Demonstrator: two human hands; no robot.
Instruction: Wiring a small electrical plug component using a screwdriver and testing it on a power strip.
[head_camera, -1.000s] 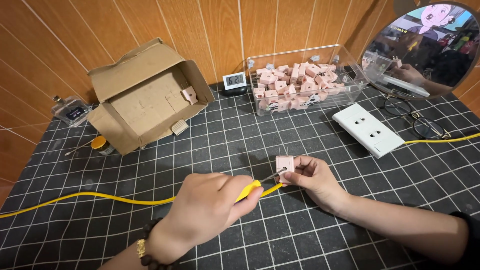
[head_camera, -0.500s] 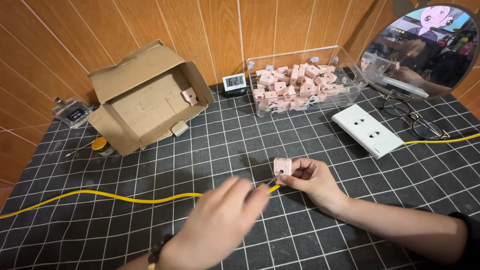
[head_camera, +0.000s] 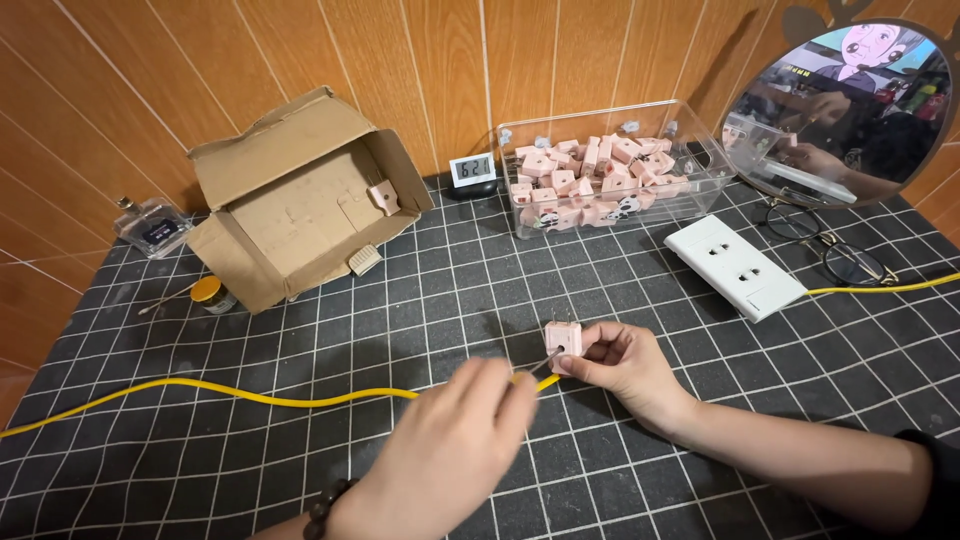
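Black gridded worktop (head_camera: 300, 340) against wood panelling, right hand (head_camera: 620, 365) pinching small pink plastic plug (head_camera: 562, 340), left hand (head_camera: 450, 450) gripping yellow-handled screwdriver (head_camera: 530, 372), open grid around them, torn cardboard box (head_camera: 300, 200) well apart.

Evenly and brightly lit from above, with soft short shadows on the black gridded mat (head_camera: 300, 470). Motion-blurred at the left hand (head_camera: 450, 450); sharp elsewhere. Mild glare on the round tilted mirror (head_camera: 850, 100). Slightly bowed at the edges.

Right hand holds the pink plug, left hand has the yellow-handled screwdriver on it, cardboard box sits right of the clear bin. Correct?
Not quite. In the head view the cardboard box sits left of the clear bin. The rest stands: right hand holds the pink plug, left hand works the screwdriver.
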